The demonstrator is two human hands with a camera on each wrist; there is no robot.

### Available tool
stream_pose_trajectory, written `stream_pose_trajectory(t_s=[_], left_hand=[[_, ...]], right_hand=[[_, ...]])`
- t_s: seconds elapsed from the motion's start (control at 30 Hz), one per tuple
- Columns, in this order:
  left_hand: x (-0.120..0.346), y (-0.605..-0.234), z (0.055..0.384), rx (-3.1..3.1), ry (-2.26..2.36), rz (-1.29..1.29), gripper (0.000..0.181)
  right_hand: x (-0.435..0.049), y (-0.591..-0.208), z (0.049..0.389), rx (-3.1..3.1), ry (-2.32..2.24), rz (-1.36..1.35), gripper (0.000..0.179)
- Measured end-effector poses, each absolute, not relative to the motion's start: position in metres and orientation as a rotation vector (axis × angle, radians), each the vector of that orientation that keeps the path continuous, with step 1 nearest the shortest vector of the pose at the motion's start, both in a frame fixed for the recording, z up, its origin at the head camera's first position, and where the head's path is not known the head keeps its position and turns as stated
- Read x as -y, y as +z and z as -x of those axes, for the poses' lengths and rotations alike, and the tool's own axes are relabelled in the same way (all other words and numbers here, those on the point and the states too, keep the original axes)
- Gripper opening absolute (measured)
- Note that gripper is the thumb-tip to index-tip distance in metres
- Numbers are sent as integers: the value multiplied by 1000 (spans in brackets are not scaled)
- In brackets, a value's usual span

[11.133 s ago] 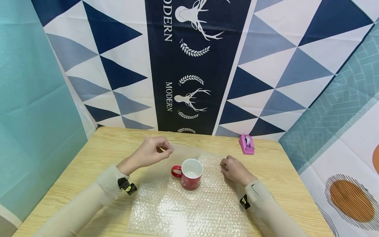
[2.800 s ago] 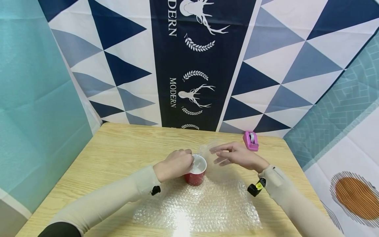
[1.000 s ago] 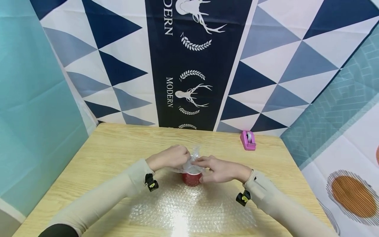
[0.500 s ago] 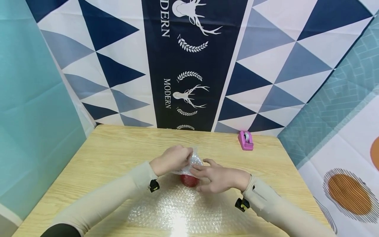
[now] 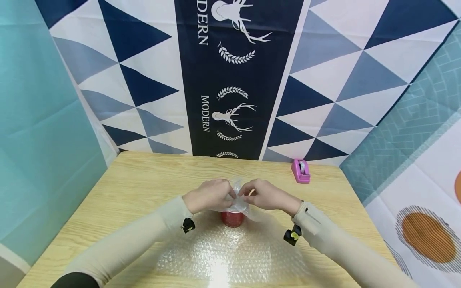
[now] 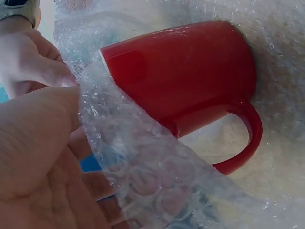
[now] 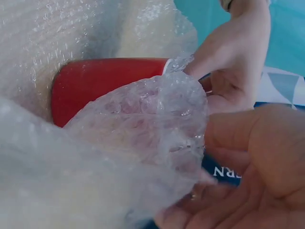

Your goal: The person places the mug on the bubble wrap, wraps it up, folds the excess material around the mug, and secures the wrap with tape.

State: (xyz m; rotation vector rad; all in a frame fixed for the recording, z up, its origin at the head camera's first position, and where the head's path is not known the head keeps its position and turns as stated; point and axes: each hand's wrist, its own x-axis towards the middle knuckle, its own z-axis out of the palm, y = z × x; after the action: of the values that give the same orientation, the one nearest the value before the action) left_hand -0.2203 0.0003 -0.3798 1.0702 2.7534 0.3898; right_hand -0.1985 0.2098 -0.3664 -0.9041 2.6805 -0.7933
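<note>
A red mug (image 5: pixel 232 219) with a white rim stands upright on a sheet of bubble wrap (image 5: pixel 216 256); its handle (image 6: pixel 248 138) shows in the left wrist view. The sheet's far part is folded up over the mug's mouth, hiding the inside. At the mug's top left, my left hand (image 5: pixel 212 195) pinches the folded wrap between thumb and fingers. Opposite it, my right hand (image 5: pixel 264 194) pinches the wrap edge at the top right, its fingertips close to the left hand's. In the right wrist view the gathered wrap (image 7: pixel 143 114) covers part of the mug's side.
A pink tape dispenser (image 5: pixel 301 171) sits at the back right of the wooden table (image 5: pixel 151 176). Patterned cloth (image 5: pixel 230 80) hangs right behind the table's back edge. The near part of the wrap lies flat toward the table's front.
The far wrap, flat at first, is now folded over the mug's mouth. My right hand has gone from spread fingers beside the mug to pinching the wrap; the left keeps its grip.
</note>
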Motion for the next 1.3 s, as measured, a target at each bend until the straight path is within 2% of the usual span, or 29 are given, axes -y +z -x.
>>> stream_pose_trajectory(t_s=[0.07,0.2,0.27,0.37,0.5,0.67,1.03,1.3], left_hand=[[-1,-380,220,-2766,372,-1048,19],[-5,-384,219,-2844,330,-1017,4],[-8,-386,217,-2882,306,-1002,11],[-10,-388,214,-2914,276,-998,15],[-11,-386,210,-2887,227,-1030,3],[-10,-382,209,-2782,118,-1003,9],[-10,-373,213,-2671,64,-1035,14],[-4,-373,224,-2616,226,-1123,28]], right_hand=[[-206,-366,201,-2703,-803,765,18],[-197,-367,200,-2625,-801,446,58],[-193,-369,199,-2568,-783,348,68],[-188,-371,200,-2562,-694,374,56],[-183,-370,205,-2587,-593,417,37],[-176,-370,213,-2576,-522,354,28],[-165,-383,223,-2618,-404,104,21],[-163,-387,228,-2708,-275,143,21]])
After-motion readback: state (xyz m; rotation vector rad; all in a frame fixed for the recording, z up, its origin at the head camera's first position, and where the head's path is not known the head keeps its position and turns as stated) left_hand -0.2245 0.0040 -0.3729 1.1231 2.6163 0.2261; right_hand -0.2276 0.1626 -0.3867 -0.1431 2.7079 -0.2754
